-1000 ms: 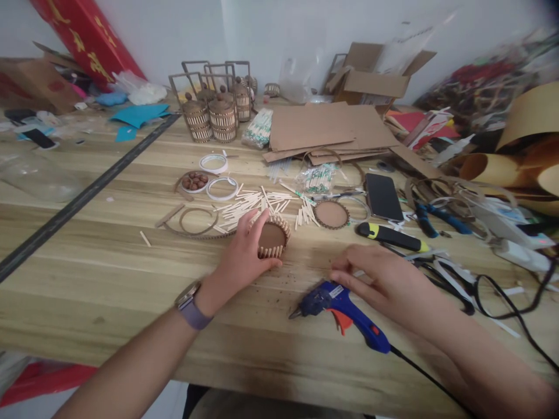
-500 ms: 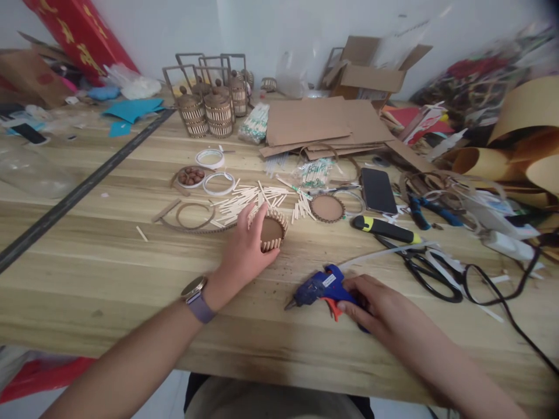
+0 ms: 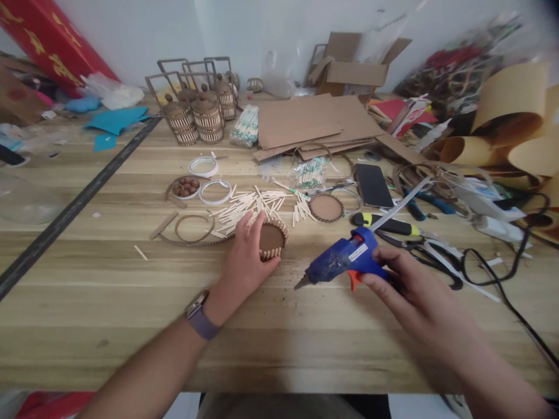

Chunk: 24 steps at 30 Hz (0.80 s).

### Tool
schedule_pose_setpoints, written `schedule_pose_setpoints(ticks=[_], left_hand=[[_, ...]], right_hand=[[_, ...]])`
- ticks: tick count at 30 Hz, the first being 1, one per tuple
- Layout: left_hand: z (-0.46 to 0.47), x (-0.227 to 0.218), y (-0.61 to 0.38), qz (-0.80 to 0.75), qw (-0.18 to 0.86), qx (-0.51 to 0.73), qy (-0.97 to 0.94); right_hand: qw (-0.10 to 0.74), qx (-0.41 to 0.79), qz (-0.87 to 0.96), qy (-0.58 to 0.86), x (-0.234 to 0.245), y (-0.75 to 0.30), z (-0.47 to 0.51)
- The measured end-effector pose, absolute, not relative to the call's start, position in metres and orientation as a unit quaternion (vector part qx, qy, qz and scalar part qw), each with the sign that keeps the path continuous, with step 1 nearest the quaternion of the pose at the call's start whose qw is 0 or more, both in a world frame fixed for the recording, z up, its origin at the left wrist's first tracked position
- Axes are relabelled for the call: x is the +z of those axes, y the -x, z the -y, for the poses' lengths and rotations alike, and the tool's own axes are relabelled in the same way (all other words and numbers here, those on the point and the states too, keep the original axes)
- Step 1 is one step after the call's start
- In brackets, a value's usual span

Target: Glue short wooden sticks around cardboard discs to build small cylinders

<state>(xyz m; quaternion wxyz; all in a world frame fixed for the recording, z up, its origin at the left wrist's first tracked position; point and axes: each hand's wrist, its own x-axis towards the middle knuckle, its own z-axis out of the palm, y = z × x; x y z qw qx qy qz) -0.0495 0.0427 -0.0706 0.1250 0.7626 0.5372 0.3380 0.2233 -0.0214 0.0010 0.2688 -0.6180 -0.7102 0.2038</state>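
Observation:
My left hand (image 3: pixel 245 260) curls round a small round cardboard basket (image 3: pixel 271 240) ringed with short wooden sticks, holding it on the wooden table (image 3: pixel 109 291). My right hand (image 3: pixel 408 285) grips a blue hot glue gun (image 3: pixel 345 261) by its handle, lifted off the table. Its nozzle points down and left toward the basket, a short gap away. A white glue stick juts from the back of the gun. Loose wooden sticks (image 3: pixel 251 203) lie scattered just behind the basket.
A cardboard disc (image 3: pixel 326 208), phone (image 3: pixel 371 184), yellow-black utility knife (image 3: pixel 384 223), scissors (image 3: pixel 430 256) and black cable (image 3: pixel 502 285) lie right of centre. Tape rings (image 3: pixel 213 191), a bead dish (image 3: pixel 185 187) and finished small baskets (image 3: pixel 196 119) sit behind. Cardboard sheets (image 3: pixel 310 125) are stacked at the back.
My right hand closed on the glue gun, lifted it off the table and swung its nozzle toward the basket. My left hand stayed on the basket.

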Motion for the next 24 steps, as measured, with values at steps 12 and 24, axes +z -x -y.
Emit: schedule_pose_setpoints(ticks=[12,24], left_hand=[[-0.041,-0.074,0.050,-0.538,0.143,0.339,-0.758],[-0.041,-0.072,0.049,-0.532,0.124,0.341,-0.765]], right_hand=[[0.259,0.469,0.626,0.567,-0.023,-0.220,-0.036],[0.231,0.469,0.695,0.493,-0.026,-0.209,-0.042]])
